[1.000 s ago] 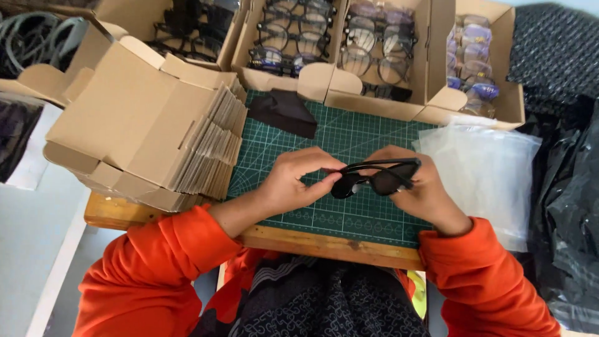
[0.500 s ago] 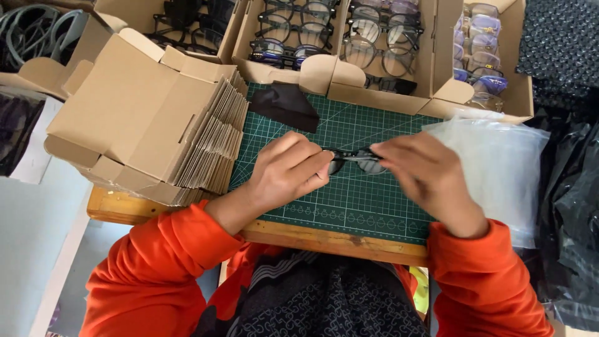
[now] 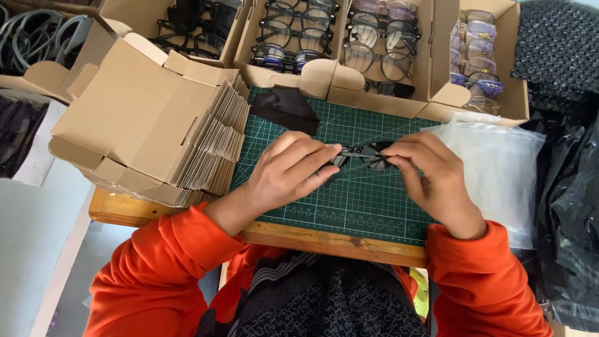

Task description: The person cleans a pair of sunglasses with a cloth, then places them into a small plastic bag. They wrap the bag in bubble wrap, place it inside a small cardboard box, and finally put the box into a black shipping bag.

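A pair of black sunglasses (image 3: 368,154) sits low over the green cutting mat (image 3: 349,200). My left hand (image 3: 290,171) grips its left end, fingers stretched over the frame. My right hand (image 3: 430,171) pinches the right end from above. Both hands hide most of the frame; only the bridge and part of the dark lenses show between them. Orange sleeves cover both of my arms.
A stack of flat cardboard boxes (image 3: 150,125) stands at the left. Open cartons of glasses (image 3: 374,43) line the back. A black cloth (image 3: 284,107) lies on the mat's far left. Clear plastic bags (image 3: 499,168) lie at the right, dark bags (image 3: 571,206) beyond.
The sunglasses, held open and facing up a second ago, are now lower and mostly covered by my hands, which have closed in over the frame.
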